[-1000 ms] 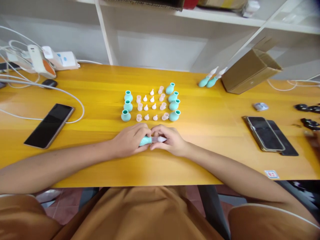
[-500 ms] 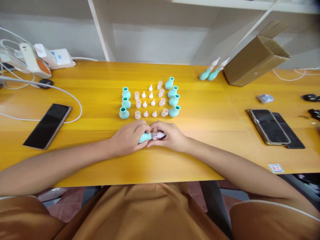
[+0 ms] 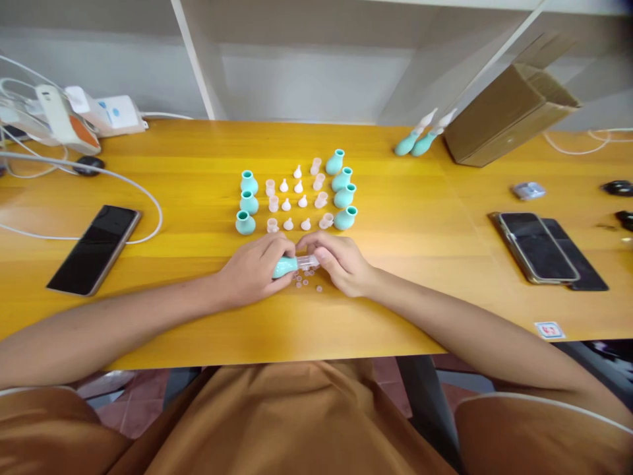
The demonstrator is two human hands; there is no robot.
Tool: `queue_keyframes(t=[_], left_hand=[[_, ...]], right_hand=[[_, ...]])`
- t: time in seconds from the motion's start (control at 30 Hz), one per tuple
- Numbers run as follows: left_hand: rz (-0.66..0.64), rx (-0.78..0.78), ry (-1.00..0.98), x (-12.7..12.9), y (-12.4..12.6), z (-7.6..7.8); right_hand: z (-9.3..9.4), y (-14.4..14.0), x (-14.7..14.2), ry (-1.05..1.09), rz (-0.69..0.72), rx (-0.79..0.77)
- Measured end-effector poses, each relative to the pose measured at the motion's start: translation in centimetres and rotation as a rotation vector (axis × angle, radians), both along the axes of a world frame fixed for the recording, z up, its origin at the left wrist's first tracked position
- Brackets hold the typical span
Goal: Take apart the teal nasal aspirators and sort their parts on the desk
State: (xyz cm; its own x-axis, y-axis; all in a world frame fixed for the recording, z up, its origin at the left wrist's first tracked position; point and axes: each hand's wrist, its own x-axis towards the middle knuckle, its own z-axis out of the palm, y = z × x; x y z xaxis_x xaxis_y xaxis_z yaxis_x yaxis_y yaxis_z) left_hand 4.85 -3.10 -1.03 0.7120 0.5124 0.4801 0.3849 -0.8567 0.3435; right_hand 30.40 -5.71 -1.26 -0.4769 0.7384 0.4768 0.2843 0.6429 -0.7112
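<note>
Teal bulb [image 3: 285,266] with a clear tube [image 3: 308,262] on its end lies crosswise between both hands, low over the bench [image 3: 395,264] at its near middle. Most of the bulb is hidden inside the left hand [image 3: 252,269], whose fingers are curled tight around it; the right hand [image 3: 341,262] pinches the tube's far end between thumb and fingertips, so the tip itself cannot be seen. Just under the tube a few tiny pale specks [image 3: 304,284] lie on the wood, too small to identify. Beyond the hands, rows of teal bulbs [image 3: 246,223] flank small pale caps and tips [image 3: 288,205], their shapes hard to make out. Farther right, two assembled pieces [image 3: 420,136] lie beside a cardboard box [image 3: 509,112], partly cut off at the top. A dark phone [image 3: 93,248] lies well to the left.
</note>
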Motion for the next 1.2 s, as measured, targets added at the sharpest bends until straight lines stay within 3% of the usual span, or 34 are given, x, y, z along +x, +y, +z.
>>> queue_keyframes(t=[0.17,0.23,0.3,0.33,0.37,0.43,0.47,0.53,0.63,0.77,0.87,1.0,1.07,1.2], left_hand=[[0.004,-0.003,-0.012,0.1,0.0,0.2],[0.006,-0.001,-0.004,0.1,-0.1,0.4],[-0.005,0.0,-0.017,0.0,-0.1,0.7],[-0.016,0.0,-0.03,0.0,-0.1,0.7],[-0.025,0.0,-0.044,0.0,-0.1,0.8],[-0.035,0.001,-0.065,-0.1,-0.1,0.8],[-0.036,0.0,-0.071,-0.1,0.0,0.7],[-0.035,0.002,-0.082,-0.2,0.0,0.7],[-0.071,0.04,-0.092,-0.2,-0.3,1.1],[-0.16,0.121,-0.05,0.3,-1.8,3.4],[-0.23,0.128,0.056,0.9,-3.7,5.1],[-0.26,0.114,0.233,1.4,-5.8,5.5],[-0.261,0.096,0.293,1.5,-6.1,5.5],[-0.314,0.1,0.284,2.0,-6.3,6.9]], right_hand=[[-0.3,-0.3,-0.6,0.023,-0.063,-0.029],[0.4,-0.2,-0.2,0.108,-0.127,-0.049],[2.0,0.1,1.2,0.21,-0.125,-0.169],[3.1,0.2,2.2,0.227,-0.057,-0.288],[4.2,0.3,3.3,0.171,0.105,-0.482],[6.0,0.3,5.2,-0.198,0.638,-0.966],[6.6,0.2,5.8,-0.341,0.823,-1.121],[6.7,0.0,6.2,-0.496,0.988,-1.246],[5.3,0.0,5.6,-0.452,0.947,-1.226],[3.9,0.9,4.9,-0.249,0.845,-1.146],[3.6,1.5,4.8,0.075,0.691,-1.039],[3.6,2.1,5.2,0.462,0.553,-0.989],[3.7,2.5,6.0,0.382,0.625,-1.08],[3.6,2.7,7.3,-0.125,0.948,-1.339]])
